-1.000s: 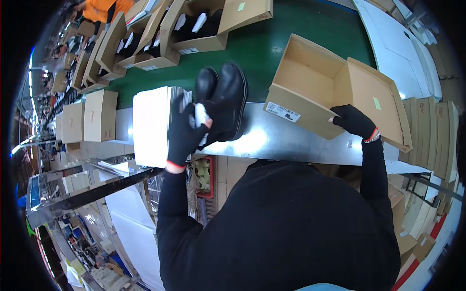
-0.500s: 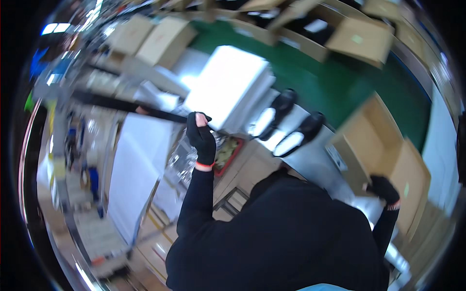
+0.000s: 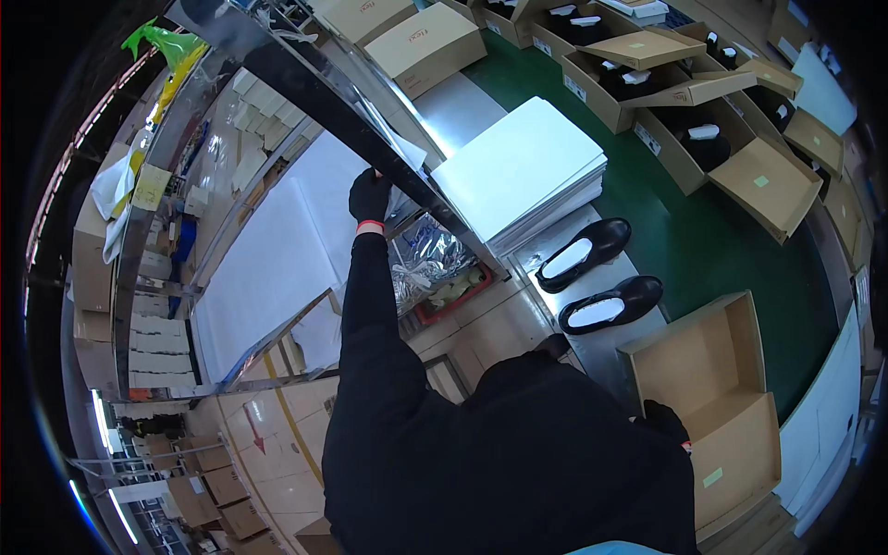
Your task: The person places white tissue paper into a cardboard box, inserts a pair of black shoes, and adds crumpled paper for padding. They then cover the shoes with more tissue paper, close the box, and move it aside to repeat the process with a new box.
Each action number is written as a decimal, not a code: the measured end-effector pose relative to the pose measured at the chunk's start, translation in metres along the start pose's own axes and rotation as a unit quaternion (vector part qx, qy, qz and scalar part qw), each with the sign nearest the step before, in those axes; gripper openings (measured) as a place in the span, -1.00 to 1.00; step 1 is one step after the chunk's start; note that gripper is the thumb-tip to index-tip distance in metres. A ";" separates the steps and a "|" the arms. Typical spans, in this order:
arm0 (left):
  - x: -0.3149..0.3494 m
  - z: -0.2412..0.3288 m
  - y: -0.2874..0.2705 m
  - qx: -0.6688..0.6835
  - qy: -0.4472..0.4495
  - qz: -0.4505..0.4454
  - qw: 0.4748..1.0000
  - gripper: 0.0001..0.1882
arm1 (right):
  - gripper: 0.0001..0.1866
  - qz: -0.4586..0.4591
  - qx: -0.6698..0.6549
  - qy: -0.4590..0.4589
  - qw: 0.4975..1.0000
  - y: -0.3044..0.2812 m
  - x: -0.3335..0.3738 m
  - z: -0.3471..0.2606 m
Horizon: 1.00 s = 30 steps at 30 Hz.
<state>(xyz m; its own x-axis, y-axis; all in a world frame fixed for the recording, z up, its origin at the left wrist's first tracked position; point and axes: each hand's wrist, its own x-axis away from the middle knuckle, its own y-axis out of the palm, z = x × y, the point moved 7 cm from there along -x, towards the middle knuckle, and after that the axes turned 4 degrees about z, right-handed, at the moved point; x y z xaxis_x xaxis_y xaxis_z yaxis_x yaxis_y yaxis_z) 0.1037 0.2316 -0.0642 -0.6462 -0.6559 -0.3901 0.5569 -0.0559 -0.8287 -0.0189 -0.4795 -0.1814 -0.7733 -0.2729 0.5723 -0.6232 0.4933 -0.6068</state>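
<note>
I see the left hand (image 3: 370, 196) at the white sheets (image 3: 287, 236), the right hand (image 3: 664, 423) by the open box (image 3: 689, 365); I can't tell either's grip. Black shoes (image 3: 612, 238) sit on the worktop (image 3: 606, 350) between paper stack (image 3: 523, 171) and box, presumably for easy reach.

Cartons (image 3: 446, 68) bear red lettering (image 3: 427, 39), open boxes (image 3: 672, 166) white labels (image 3: 647, 139), the floor (image 3: 289, 416) a red arrow (image 3: 255, 435).

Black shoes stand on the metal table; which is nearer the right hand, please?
In view, the lower shoe, beside the open shoebox; the other shoe stands nearer the paper stack.
</note>
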 end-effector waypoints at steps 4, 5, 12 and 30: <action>-0.012 -0.010 0.017 0.040 0.038 0.013 0.998 -0.72 | -0.45 0.018 -0.011 0.003 1.000 0.004 -0.005 0.004; -0.018 -0.017 0.018 0.056 0.060 0.022 0.996 -0.72 | -0.45 0.021 -0.015 0.001 1.000 0.004 -0.006 0.006; -0.026 -0.123 -0.041 0.080 0.157 0.109 0.978 -0.68 | -0.47 0.077 -0.009 -0.037 0.996 -0.029 0.003 0.036; 0.271 0.211 0.019 0.397 0.236 -0.731 0.503 -0.69 | -0.29 -0.330 -0.509 -0.106 0.788 0.050 -0.112 -0.260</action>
<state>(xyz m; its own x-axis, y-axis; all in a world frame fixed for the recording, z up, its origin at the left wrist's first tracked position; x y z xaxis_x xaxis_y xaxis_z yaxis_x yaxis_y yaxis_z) 0.0499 -0.1059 -0.1010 -0.6159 0.7633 0.1952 -0.7807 -0.6246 -0.0209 0.0672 -0.2092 -0.1326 -0.3891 -0.8263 0.4072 -0.5643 0.5632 0.6036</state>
